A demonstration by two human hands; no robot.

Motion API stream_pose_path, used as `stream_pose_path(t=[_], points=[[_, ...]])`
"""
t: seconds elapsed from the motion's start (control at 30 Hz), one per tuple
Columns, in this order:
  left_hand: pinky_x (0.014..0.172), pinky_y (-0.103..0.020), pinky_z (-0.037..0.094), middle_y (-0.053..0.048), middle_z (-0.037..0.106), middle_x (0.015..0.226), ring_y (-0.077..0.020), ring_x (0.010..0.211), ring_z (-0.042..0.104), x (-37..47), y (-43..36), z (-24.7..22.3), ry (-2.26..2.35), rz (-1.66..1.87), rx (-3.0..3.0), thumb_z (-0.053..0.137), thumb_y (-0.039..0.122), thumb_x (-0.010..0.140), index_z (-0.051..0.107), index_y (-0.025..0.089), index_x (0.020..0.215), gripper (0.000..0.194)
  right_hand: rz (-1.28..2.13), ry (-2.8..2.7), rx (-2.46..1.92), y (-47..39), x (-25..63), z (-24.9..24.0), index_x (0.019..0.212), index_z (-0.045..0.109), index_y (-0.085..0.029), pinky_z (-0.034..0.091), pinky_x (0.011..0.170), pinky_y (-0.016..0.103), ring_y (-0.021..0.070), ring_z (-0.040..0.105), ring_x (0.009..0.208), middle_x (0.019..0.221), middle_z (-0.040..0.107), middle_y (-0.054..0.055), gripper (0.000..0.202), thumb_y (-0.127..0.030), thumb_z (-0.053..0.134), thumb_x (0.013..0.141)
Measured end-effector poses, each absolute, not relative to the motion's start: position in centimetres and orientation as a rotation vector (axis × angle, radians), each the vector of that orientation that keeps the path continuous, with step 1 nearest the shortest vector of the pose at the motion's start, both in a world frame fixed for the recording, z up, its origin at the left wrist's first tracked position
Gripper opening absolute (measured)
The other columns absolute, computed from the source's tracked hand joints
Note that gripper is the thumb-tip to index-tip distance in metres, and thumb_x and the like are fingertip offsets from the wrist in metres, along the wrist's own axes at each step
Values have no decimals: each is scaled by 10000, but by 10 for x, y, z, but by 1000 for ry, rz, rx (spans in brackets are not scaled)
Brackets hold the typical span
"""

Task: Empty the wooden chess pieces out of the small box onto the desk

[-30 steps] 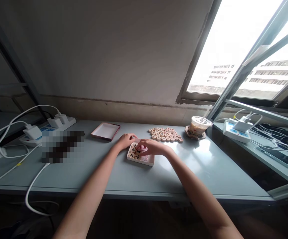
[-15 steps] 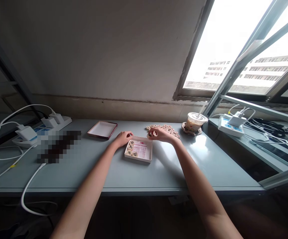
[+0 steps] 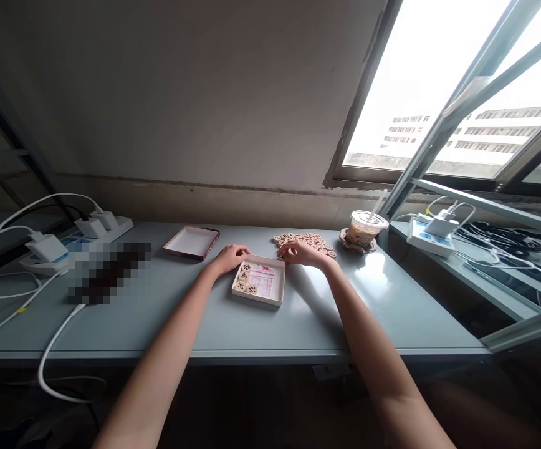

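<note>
A shallow white open box (image 3: 282, 292) sits on the grey desk in front of me. Several round wooden Chinese chess pieces (image 3: 244, 275) with dark characters lie along its left side and near-left corner, beside a paper printed with red lines (image 3: 265, 280). My left hand (image 3: 229, 257) curls its fingers against the box's far-left corner. At the far-right corner, my right hand (image 3: 301, 254) is closed in a pinch; whatever lies between its fingertips is hidden. Right behind that hand spreads a pile of chess pieces (image 3: 316, 239).
The box lid (image 3: 193, 241) lies upturned at the back left. A plastic drink cup (image 3: 366, 229) with a straw stands on a coaster right of the pile. Power strips with white cables (image 3: 83, 239) and a pixelated dark object (image 3: 111, 271) occupy the left. More cables (image 3: 504, 240) lie at far right.
My right hand has shifted slightly, its fingers now closer together near the box's far-right corner. The left hand stays at the box. The whole view has shifted slightly.
</note>
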State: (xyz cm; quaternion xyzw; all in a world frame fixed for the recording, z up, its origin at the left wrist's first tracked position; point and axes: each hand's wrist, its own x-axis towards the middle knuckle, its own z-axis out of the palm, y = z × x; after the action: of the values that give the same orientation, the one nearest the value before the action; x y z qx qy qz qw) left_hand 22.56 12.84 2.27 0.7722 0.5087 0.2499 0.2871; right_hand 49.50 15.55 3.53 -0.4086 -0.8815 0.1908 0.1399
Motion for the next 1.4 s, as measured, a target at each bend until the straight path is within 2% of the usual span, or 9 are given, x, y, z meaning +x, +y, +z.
stream_pose_path(t=[0.17,0.3,0.47,0.67,0.9,1.0,1.1,1.27,1.4], points=[[703,-274,437,-42,678,893,-201,826,594,226,129,22,1358,672,2057,458,386,744,654,195,857,296,360,-2491,-1247,156,498,34,918,669,-197,396,665,240,119,545,722,873,644,15,154,-193,594,783],[691,-268,443,-35,681,860,-194,799,597,226,127,24,1353,675,2066,455,378,750,662,198,848,292,518,-2457,-1186,148,492,47,977,656,-191,414,685,242,129,548,779,925,632,26,207,-209,596,780],[758,-258,452,-50,697,939,-204,883,599,223,132,20,1310,681,2079,447,379,748,686,181,874,335,581,-2512,-949,130,452,54,1045,637,-204,438,745,252,140,540,859,1015,612,39,236,-245,592,817],[712,-253,459,-55,695,817,-181,746,594,219,142,14,1267,650,2034,340,331,754,693,173,883,408,136,-2740,-912,117,409,32,1146,596,-209,412,820,309,207,549,982,1061,607,83,282,-288,571,876],[776,-259,446,-43,693,898,-201,867,586,220,138,16,1194,641,2051,424,362,721,696,168,868,365,135,-2743,-973,118,409,34,1089,625,-207,404,729,265,182,551,892,980,606,65,291,-305,656,817],[787,-272,447,-47,693,890,-209,870,591,219,138,16,1180,633,2043,439,381,728,695,164,879,368,135,-2745,-946,118,409,35,1110,628,-223,399,731,269,184,548,884,969,607,63,322,-308,670,803],[801,-279,447,-56,694,919,-213,888,593,219,138,15,1179,647,2036,452,380,727,694,163,899,367,194,-2704,-921,122,414,40,1040,657,-235,399,753,268,172,550,878,965,611,51,273,-374,658,805],[777,-275,455,-67,687,981,-210,913,597,219,138,13,1195,670,2002,466,340,723,681,162,943,356,200,-2487,-1171,148,437,54,998,654,-230,393,746,260,158,554,875,961,628,39,227,-389,568,861],[761,-277,456,-66,684,980,-210,911,597,221,135,14,1239,663,2009,468,308,717,675,168,941,336,-41,-2361,-1479,163,450,47,1102,619,-219,361,872,346,223,527,1048,1104,624,76,248,-278,531,878]])
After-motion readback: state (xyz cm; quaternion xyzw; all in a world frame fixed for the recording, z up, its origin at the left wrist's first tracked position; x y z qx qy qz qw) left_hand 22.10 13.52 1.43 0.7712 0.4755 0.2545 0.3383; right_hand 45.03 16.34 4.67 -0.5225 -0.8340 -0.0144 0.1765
